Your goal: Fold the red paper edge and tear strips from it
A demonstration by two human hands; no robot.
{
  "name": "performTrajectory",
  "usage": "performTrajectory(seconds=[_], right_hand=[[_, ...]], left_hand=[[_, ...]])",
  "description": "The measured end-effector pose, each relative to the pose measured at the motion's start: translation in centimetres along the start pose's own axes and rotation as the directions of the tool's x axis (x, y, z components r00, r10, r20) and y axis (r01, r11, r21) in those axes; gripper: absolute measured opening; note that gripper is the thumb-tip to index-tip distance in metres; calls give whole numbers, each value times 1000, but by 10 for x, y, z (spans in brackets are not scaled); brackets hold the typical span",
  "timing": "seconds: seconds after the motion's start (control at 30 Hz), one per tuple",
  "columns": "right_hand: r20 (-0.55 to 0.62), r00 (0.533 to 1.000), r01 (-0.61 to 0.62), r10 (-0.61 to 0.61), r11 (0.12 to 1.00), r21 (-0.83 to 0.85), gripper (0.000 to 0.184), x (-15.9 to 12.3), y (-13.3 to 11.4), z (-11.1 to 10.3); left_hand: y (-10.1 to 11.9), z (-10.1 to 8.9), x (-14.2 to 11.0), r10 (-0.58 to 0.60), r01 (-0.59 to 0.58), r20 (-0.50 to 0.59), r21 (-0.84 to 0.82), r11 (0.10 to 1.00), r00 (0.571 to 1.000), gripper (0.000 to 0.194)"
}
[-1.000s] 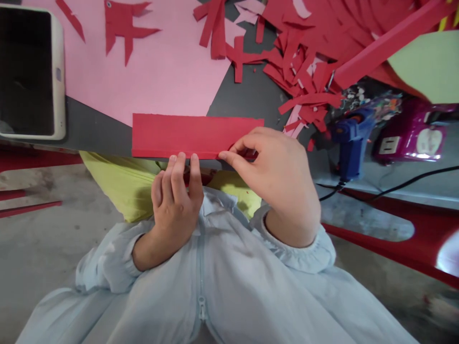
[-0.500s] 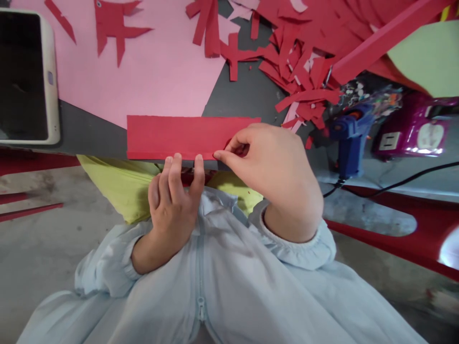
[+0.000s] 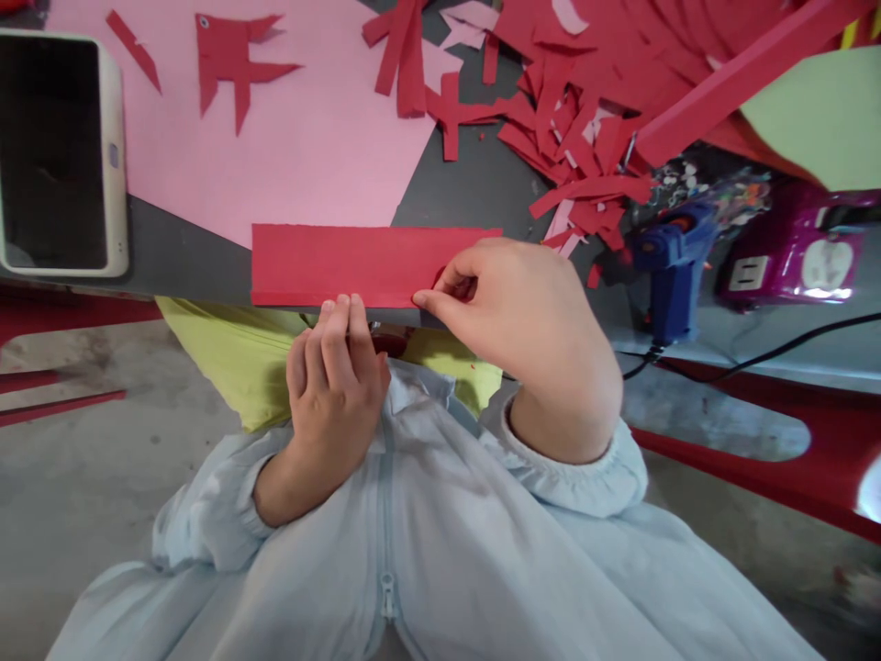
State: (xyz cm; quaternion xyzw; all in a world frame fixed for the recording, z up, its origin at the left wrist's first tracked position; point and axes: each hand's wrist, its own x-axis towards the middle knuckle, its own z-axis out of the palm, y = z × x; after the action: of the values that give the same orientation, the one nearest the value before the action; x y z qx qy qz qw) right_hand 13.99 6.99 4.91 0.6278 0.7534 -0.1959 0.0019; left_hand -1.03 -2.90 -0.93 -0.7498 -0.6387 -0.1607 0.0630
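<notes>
A long strip of red paper [image 3: 337,262], narrowly folded along its near side, lies at the table's front edge. My left hand [image 3: 337,376] rests its outstretched fingertips on that fold, left of the middle; nothing is gripped in it. Toward the right end, my right hand [image 3: 529,330] pinches the strip's near edge between thumb and forefinger. The hand hides part of the strip's right end.
Pink sheet [image 3: 289,174] holds a red cut-out fish [image 3: 224,60] with a stick-on eye. A phone [image 3: 59,156] lies left. Red scraps [image 3: 578,138] pile up at the back right. Farther right are a blue glue gun [image 3: 678,266] and a purple power strip [image 3: 798,248].
My left fingers have drawn together along the fold, and the thumb has come down off the edge. My right hand keeps its pinch. The whole view has shifted slightly.
</notes>
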Motion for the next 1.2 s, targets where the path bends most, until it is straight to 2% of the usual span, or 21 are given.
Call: performTrajectory(seconds=[0.13,0.27,0.37,0.57,0.67,0.83,1.2], right_hand=[[-4,1000,8,-8,1000,4,23,0,-1,-2],[25,999,22,-22,1000,-9,26,0,-2,-4],[-3,998,58,-59,998,-37,22,-2,-5,-1],[-44,990,134,-133,990,38,23,0,-17,9],[-44,991,126,-124,991,42,22,2,-20,12],[-42,992,119,-120,993,-16,25,4,-21,13],[34,994,106,-103,991,-84,28,4,-27,9]], left_hand=[[1,2,-1,-18,20,-33,42,999,999,53],[1,4,-2,-30,30,4,-7,1000,1000,53],[0,6,-4,-42,42,-5,-60,997,999,53],[-6,2,-3,22,-22,-8,-59,998,1000,54],[-8,-1,-4,18,-18,-1,-35,999,1000,56],[-9,0,-6,-69,69,-4,-20,997,998,56],[-7,2,-4,-78,78,-3,-22,997,997,54]])
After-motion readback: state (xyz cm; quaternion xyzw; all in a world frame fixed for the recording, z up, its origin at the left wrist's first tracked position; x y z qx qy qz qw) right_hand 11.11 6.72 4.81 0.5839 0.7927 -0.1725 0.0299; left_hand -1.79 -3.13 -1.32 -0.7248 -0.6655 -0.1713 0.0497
